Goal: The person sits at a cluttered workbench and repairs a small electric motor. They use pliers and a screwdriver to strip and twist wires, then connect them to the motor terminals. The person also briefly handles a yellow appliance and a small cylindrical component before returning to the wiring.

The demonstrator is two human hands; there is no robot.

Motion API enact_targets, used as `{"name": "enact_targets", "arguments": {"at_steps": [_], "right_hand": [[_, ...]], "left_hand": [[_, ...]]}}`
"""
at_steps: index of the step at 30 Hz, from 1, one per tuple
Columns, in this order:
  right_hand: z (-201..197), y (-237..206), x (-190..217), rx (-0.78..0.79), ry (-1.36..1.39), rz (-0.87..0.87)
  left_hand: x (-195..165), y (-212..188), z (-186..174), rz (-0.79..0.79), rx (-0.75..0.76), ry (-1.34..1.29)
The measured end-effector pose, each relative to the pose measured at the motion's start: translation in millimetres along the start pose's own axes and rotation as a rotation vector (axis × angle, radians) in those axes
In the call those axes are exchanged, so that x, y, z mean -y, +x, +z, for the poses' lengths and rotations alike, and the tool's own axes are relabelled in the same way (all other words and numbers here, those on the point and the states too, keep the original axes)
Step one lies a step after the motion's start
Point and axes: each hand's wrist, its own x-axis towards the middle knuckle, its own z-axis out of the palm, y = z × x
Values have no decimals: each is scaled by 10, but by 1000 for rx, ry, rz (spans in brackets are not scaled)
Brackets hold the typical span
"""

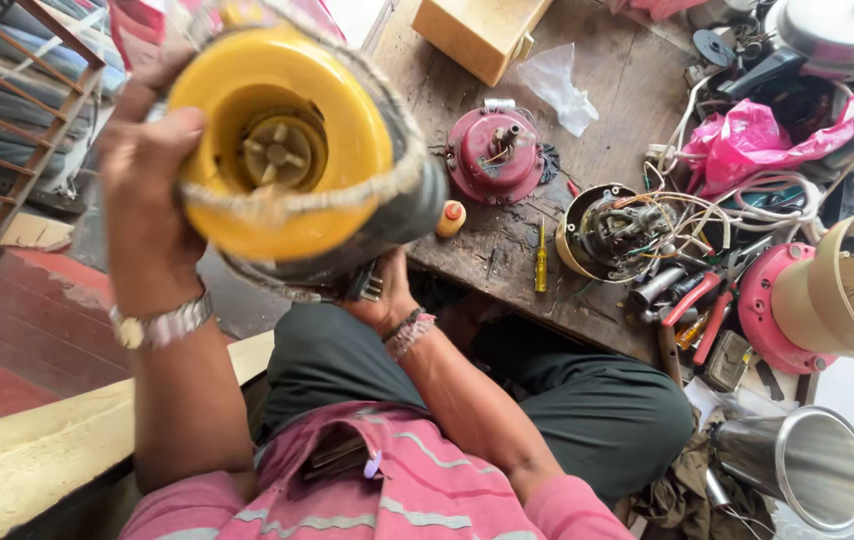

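The left hand (142,190) is gripping the side of a yellow mixer base (282,150), lifting it up above the lap. The right hand (382,295) is sitting under it, mostly hidden, so I cannot tell its grip. A red motor part (494,155) and a yellow screwdriver (541,258) are lying on the wooden tabletop (627,90).

Both hands raised — left hand (147,190) clenched

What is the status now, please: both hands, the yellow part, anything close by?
Left hand grips yellow appliance base, raised. Right hand supports it underneath. Yellow screwdriver and red motor housing lie on the workbench.
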Motion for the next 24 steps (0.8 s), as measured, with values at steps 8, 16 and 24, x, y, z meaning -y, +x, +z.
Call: {"name": "enact_targets", "arguments": {"at_steps": [8, 16, 24], "right_hand": [[-425, 125, 102, -87, -169, 32], [27, -1101, 224, -511, -1300, -331], [1649, -1296, 526, 297, -2923, -1189]], "left_hand": [[851, 163, -301, -14, -64, 165], [1147, -233, 13, 170, -293, 544], [1118, -698, 206, 426, -75, 731]]}}
